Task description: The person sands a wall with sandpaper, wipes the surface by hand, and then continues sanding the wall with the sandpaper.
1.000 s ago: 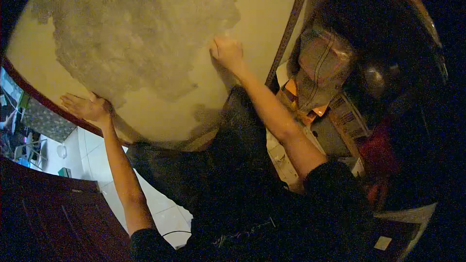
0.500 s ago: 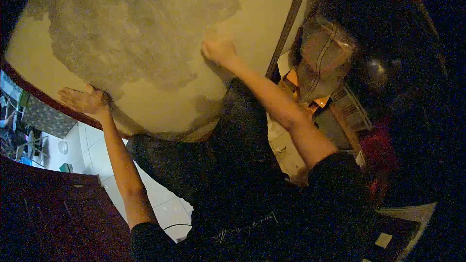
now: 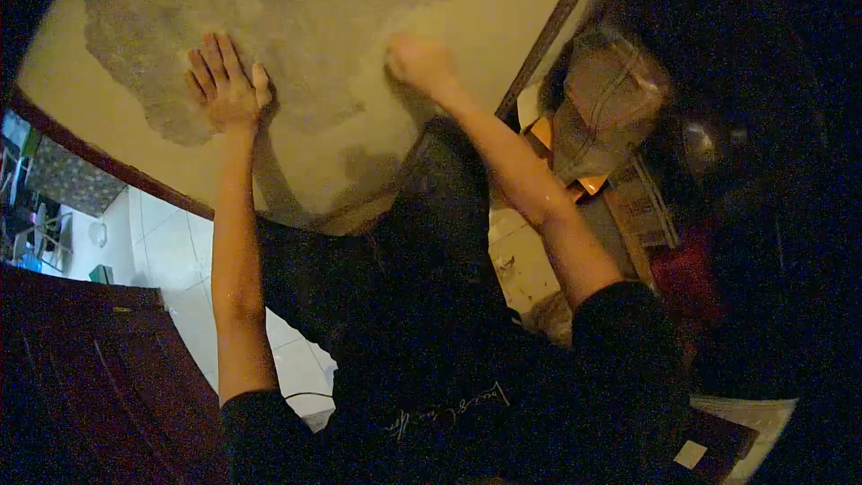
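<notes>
A cream wall [image 3: 512, 0] rises in front of me and carries a large, uneven grey patch [image 3: 305, 0]. My left hand [image 3: 227, 90] lies against the lower part of this patch, palm to the wall, fingers spread and pointing up. Farther right, my right hand [image 3: 422, 63] is closed in a fist at the wall, near the patch's right edge. Motion blurs it, and whatever its fingers hold, if anything, is hidden. A dark shadow falls on the wall beside each hand.
A dark edge strip [image 3: 557, 22] bounds the wall on the right. Beyond it stands a bulky plastic-wrapped thing [image 3: 615, 85], with a red item [image 3: 687, 269] lower down. White floor tiles [image 3: 171, 233] and a dark red panelled door [image 3: 117, 350] lie to the left.
My left hand has moved up and right from the wall's lower left edge onto the grey patch, its fingers turning upward. My right fist has shifted slightly up and right in view.
</notes>
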Demonstrator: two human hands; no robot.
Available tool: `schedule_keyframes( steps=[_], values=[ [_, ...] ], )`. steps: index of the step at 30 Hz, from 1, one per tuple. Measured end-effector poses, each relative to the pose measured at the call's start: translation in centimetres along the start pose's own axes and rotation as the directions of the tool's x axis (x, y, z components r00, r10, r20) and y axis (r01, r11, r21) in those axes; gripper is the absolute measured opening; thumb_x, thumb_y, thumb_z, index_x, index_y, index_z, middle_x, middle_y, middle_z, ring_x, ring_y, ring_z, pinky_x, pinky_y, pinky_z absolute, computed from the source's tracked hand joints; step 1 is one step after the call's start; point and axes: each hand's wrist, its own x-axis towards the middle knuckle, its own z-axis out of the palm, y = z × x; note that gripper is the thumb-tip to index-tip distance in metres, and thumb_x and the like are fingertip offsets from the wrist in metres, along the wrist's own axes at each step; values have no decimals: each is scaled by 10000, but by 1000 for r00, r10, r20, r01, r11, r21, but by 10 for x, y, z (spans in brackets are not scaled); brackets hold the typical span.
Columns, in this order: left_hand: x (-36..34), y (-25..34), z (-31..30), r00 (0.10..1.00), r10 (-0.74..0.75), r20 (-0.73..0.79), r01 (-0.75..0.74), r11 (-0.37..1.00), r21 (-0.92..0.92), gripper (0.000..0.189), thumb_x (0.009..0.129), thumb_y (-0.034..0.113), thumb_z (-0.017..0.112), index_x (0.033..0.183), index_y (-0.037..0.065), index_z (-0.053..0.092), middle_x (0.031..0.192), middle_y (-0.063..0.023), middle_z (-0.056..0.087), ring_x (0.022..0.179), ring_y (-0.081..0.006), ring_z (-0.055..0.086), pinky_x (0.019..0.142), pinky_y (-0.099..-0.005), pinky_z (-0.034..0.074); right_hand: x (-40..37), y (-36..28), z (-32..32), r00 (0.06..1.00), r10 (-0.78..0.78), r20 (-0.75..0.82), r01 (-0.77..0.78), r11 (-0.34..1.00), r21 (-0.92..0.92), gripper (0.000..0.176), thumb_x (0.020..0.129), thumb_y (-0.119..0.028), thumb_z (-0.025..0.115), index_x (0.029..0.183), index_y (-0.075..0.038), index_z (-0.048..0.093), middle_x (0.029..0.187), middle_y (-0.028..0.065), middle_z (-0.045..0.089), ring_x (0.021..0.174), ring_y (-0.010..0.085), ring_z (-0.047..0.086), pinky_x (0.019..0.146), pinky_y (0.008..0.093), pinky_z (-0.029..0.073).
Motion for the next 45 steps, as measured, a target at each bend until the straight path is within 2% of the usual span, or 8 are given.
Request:
schedule_keyframes(
  steps=[6, 12, 17, 26, 33, 35, 41, 45],
  values=[
    [6, 7, -4, 999, -29, 34, 30, 999, -27, 675, 854, 454, 513, 1437, 128, 415, 1532, -49, 322, 1410, -316, 262, 1148, -479, 149, 40, 50, -8, 885, 280, -372, -314, 949, -32, 210, 839, -275, 545, 877, -88, 635, 834, 175, 642, 686, 373, 614, 614, 469, 504],
    [2, 4, 0, 1000, -17, 6, 17, 1000, 4, 664, 855, 447, 515, 1434, 137, 421, 1530, -37, 328, 1408, -301, 271, 1156, -458, 130, 2, -5, 7, 951, -286, -119, 290, 957, 20, 173, 819, -250, 566, 846, -92, 632, 822, 151, 645, 716, 363, 623, 624, 463, 506],
    [-4, 4, 2, 999, -43, -23, 40, 991, -127, 660, 853, 451, 509, 1435, 151, 422, 1527, -12, 337, 1408, -295, 271, 1157, -454, 131, 17, -6, -13, 992, 125, -28, -126, 992, -28, 178, 793, -265, 611, 795, -88, 598, 805, 133, 646, 702, 341, 627, 614, 452, 508],
    [1, 6, 1, 999, -31, -28, 28, 996, -89, 635, 867, 460, 472, 1420, 150, 444, 1505, -17, 373, 1388, -298, 306, 1144, -464, 169, 11, 4, -12, 985, -174, 13, 175, 981, -89, 184, 809, -276, 599, 788, -94, 588, 664, 152, 597, 575, 330, 602, 508, 436, 481],
    [-2, 4, 4, 997, -22, -79, 14, 994, -105, 643, 859, 453, 489, 1430, 163, 430, 1498, -17, 384, 1385, -301, 315, 1134, -467, 192, -4, -12, 21, 962, 1, -274, 16, 998, 62, 167, 830, -278, 577, 795, -116, 596, 679, 152, 612, 593, 329, 616, 513, 457, 478],
    [-2, 6, 4, 997, -18, -79, 11, 997, -77, 649, 852, 451, 500, 1432, 169, 425, 1498, -16, 382, 1378, -302, 324, 1131, -468, 200, -13, -13, 16, 981, -35, 191, 47, 997, -60, 170, 822, -264, 563, 794, -100, 601, 709, 167, 614, 614, 357, 607, 536, 474, 476],
    [-3, -2, -1, 1000, -9, -23, 8, 998, -69, 678, 853, 468, 516, 1442, 153, 403, 1513, -37, 352, 1369, -333, 326, 1127, -499, 201, 25, 9, -8, 880, 391, -271, -410, 912, -16, 187, 822, -286, 552, 800, -110, 612, 732, 170, 622, 618, 367, 593, 550, 479, 477],
    [13, 15, -19, 994, 99, -38, -100, 995, -5, 679, 879, 492, 490, 1442, 125, 398, 1514, -66, 348, 1376, -360, 311, 1137, -517, 167, -2, -2, 24, 949, 253, -189, -252, 967, 32, 151, 830, -263, 558, 825, -122, 610, 782, 164, 627, 658, 359, 605, 567, 473, 482]
  ],
)
